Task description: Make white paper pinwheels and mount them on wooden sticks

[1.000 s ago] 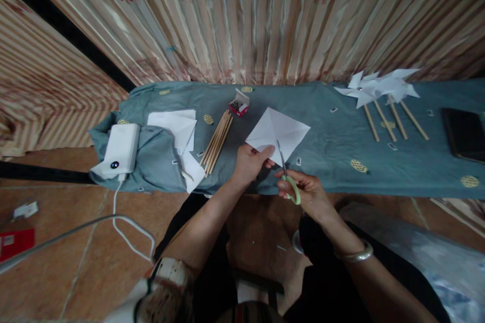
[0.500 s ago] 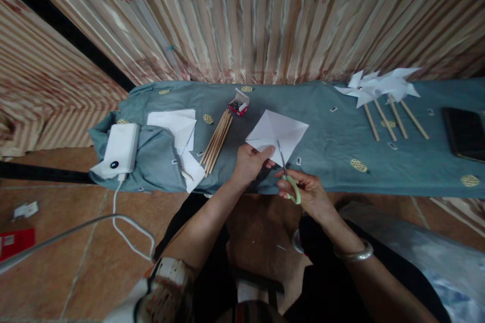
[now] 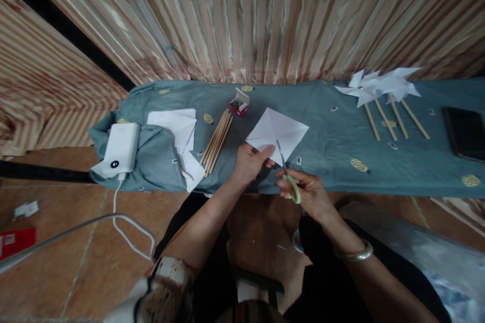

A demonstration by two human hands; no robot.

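Note:
My left hand (image 3: pixel 250 161) pinches the near corner of a creased white paper square (image 3: pixel 278 131) above the blue-grey cloth (image 3: pixel 326 136). My right hand (image 3: pixel 303 193) grips green-handled scissors (image 3: pixel 290 181). Their blades reach into the paper's near edge, just right of my left thumb. A bundle of wooden sticks (image 3: pixel 217 141) lies to the left of the paper, and a small open box of pins (image 3: pixel 238 105) sits behind it.
More white sheets (image 3: pixel 176 126) and a white power bank (image 3: pixel 120 149) with a cable lie at the left. Finished white paper pinwheels on sticks (image 3: pixel 379 91) lie at the far right, beside a black flat device (image 3: pixel 464 133). Striped curtains hang behind.
Almost nothing differs; the paper and scissors shifted very slightly upward in the view, and both hands keep their grips.

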